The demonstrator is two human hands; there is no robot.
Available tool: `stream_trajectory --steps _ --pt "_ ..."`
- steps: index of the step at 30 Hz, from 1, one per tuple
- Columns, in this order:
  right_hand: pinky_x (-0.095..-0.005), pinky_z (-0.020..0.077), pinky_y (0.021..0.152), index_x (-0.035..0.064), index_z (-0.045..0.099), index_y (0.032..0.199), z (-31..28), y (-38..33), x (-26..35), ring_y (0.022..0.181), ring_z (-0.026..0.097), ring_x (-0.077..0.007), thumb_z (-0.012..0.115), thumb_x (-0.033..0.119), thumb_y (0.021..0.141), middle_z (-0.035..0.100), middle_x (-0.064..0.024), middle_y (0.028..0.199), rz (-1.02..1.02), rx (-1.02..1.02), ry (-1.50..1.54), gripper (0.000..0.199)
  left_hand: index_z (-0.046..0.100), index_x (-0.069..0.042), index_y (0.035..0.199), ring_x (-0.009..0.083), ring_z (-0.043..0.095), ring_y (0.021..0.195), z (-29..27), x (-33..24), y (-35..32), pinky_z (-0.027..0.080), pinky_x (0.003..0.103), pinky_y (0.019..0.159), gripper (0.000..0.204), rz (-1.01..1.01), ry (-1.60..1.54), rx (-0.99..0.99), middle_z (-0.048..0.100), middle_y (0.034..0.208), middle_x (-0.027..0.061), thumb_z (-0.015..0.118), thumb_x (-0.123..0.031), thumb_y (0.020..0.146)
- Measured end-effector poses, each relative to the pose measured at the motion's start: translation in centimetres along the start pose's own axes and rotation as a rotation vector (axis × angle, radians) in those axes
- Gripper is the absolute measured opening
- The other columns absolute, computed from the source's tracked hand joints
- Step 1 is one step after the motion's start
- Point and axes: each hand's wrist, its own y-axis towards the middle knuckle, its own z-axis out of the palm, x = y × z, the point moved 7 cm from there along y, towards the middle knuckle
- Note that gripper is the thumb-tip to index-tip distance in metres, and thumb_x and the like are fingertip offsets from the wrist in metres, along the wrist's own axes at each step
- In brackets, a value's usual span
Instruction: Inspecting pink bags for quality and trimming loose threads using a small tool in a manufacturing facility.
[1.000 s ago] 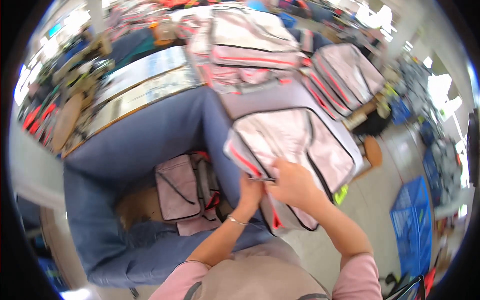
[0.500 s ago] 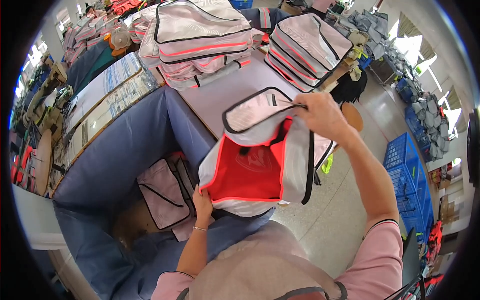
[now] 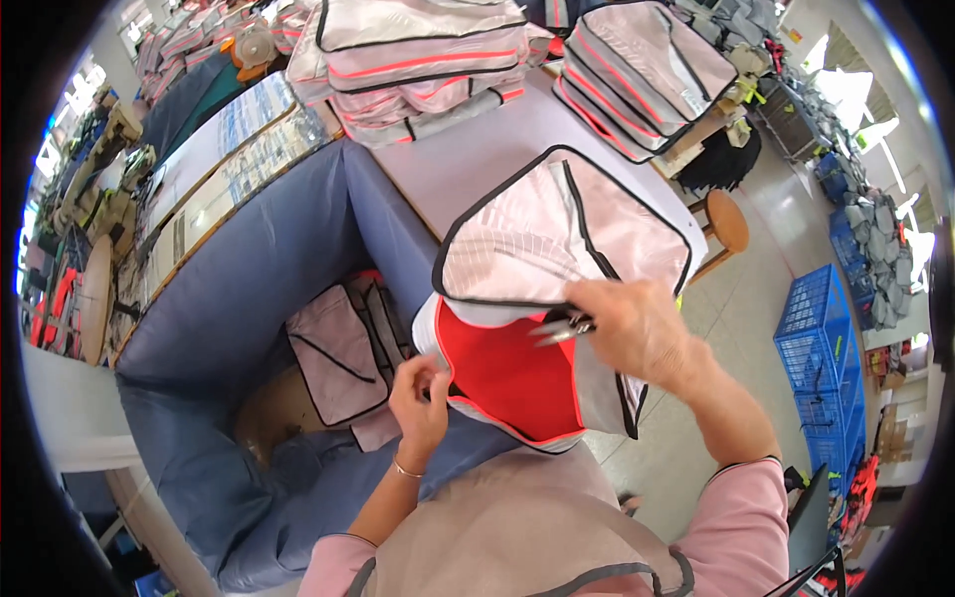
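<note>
A pale grey-pink backpack with black piping lies at the table's near edge. Its red lining (image 3: 507, 373) shows through the gaping mouth, and the front flap (image 3: 517, 234) is laid back over the table. My right hand (image 3: 637, 333) is closed around small metal thread snips (image 3: 565, 328), whose blades point left over the opening. Beside the bag's left edge, my left hand (image 3: 420, 403) has its fingers curled together in a pinch. Whether fabric or a thread is between them cannot be made out.
Stacked backpacks (image 3: 423, 75) stand at the far side of the table (image 3: 458, 144), with another stack (image 3: 642, 80) to their right. A blue padded cloth bin (image 3: 269, 249) on the left holds more bags (image 3: 338, 353). Right are a wooden stool (image 3: 726, 221) and blue crates (image 3: 821, 348).
The flap has swung open onto the table. My right hand has come down and nearer, the snips now showing plainly. My left hand has shifted from gripping the bag's rim to a curled pinch beside it.
</note>
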Motion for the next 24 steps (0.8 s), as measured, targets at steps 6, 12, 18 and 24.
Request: stream_trajectory --steps 6,12,18,24 --pt "-0.039 0.05 0.057 0.0062 0.06 0.096 9.5 -2.9 3.3 0.064 0.064 -0.0291 0.068 0.015 0.071 0.065 -0.0101 0.075 -0.028 0.324 0.191 0.027 0.053 -0.001 0.122 0.0204 0.058 0.103 5.4 0.2 3.5 0.046 0.033 0.091 0.051 -0.799 -1.249 0.177 0.057 0.12 0.0108 0.057 -0.041 0.09" --pt "-0.0266 0.0463 0.057 0.0049 0.065 0.098 15.9 -3.8 -2.0 0.06 0.057 -0.0135 0.074 0.017 0.075 0.062 -0.006 0.069 0.518 -0.077 0.667 0.027 0.06 0.001 0.112 0.0211 0.061 0.097 5.7 5.7 3.8 0.047 0.035 0.089 0.041 -0.864 -0.957 0.044 0.064 0.107 0.0097 0.073 -0.02 0.079" --pt "-0.0268 0.0469 0.063 0.0046 0.062 0.102 18.1 -4.8 -3.5 0.065 0.057 -0.0124 0.075 0.02 0.075 0.062 -0.0092 0.074 0.683 -0.077 0.883 0.034 0.059 0.004 0.112 0.0221 0.063 0.094 5.4 5.1 2.8 0.049 0.036 0.087 0.041 -0.953 -0.86 0.236 0.064 0.105 0.0111 0.072 -0.015 0.078" --pt "-0.0329 0.047 0.074 0.006 0.053 0.116 16.0 -4.3 -1.5 0.083 0.062 -0.025 0.068 0.027 0.081 0.064 -0.0158 0.09 0.636 -0.035 0.932 0.044 0.056 0.002 0.117 0.0219 0.062 0.096 5.7 2.8 1.5 0.05 0.035 0.088 0.039 -0.793 -1.114 0.316 0.063 0.109 0.0112 0.068 -0.012 0.082"
